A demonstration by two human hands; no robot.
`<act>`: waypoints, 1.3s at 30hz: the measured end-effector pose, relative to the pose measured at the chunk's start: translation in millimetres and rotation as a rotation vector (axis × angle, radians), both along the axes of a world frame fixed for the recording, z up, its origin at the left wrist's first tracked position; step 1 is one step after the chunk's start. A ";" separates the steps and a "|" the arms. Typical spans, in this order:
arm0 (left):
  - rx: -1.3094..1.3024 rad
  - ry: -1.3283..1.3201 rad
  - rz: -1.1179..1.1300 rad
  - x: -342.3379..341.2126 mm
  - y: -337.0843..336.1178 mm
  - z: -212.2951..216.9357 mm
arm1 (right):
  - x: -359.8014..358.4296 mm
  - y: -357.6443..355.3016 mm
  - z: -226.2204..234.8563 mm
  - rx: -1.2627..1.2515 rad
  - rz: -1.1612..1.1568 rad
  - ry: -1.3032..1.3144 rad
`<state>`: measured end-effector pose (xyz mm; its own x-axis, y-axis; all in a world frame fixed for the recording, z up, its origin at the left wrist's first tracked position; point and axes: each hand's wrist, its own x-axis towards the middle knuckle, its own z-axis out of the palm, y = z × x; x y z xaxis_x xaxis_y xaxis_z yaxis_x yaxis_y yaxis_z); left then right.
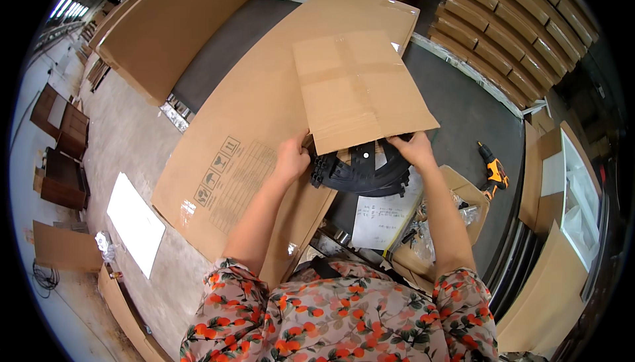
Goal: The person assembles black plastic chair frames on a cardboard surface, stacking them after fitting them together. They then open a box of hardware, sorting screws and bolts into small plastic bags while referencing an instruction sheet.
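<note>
In front of me, my left hand (292, 157) closes round the left side of a bundle of curved black plastic parts (360, 178). My right hand (414, 149) grips the same bundle on its right side. A piece of flat brown cardboard (364, 90) with tape across it covers the far part of the bundle, its near edge between my hands. The fingertips are partly hidden beneath the cardboard. Under all this lies a large flat carton (251, 110) with printed handling symbols, slanting across a dark conveyor belt (456, 90).
Right of my hands, an open carton (477, 220) holds plastic bags of small parts beside a written paper sheet (377, 220). An orange and black cordless drill (493, 169) lies farther right. Stacked cartons (509, 24) rise at the back right. A white board (135, 223) lies on the left.
</note>
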<state>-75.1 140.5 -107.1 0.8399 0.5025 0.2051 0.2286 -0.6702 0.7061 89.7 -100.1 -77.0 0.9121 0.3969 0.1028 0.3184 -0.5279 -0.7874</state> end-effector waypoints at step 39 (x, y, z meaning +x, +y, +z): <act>-0.358 0.148 -0.179 -7.9 40.5 40.2 | -4.1 69.2 -22.9 0.457 0.136 0.778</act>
<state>-83.1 181.0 -66.9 0.9275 0.3641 -0.0851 0.2475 -0.4272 0.8696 85.6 -30.9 -99.9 0.7379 0.5783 -0.3480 -0.3535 -0.1081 -0.9292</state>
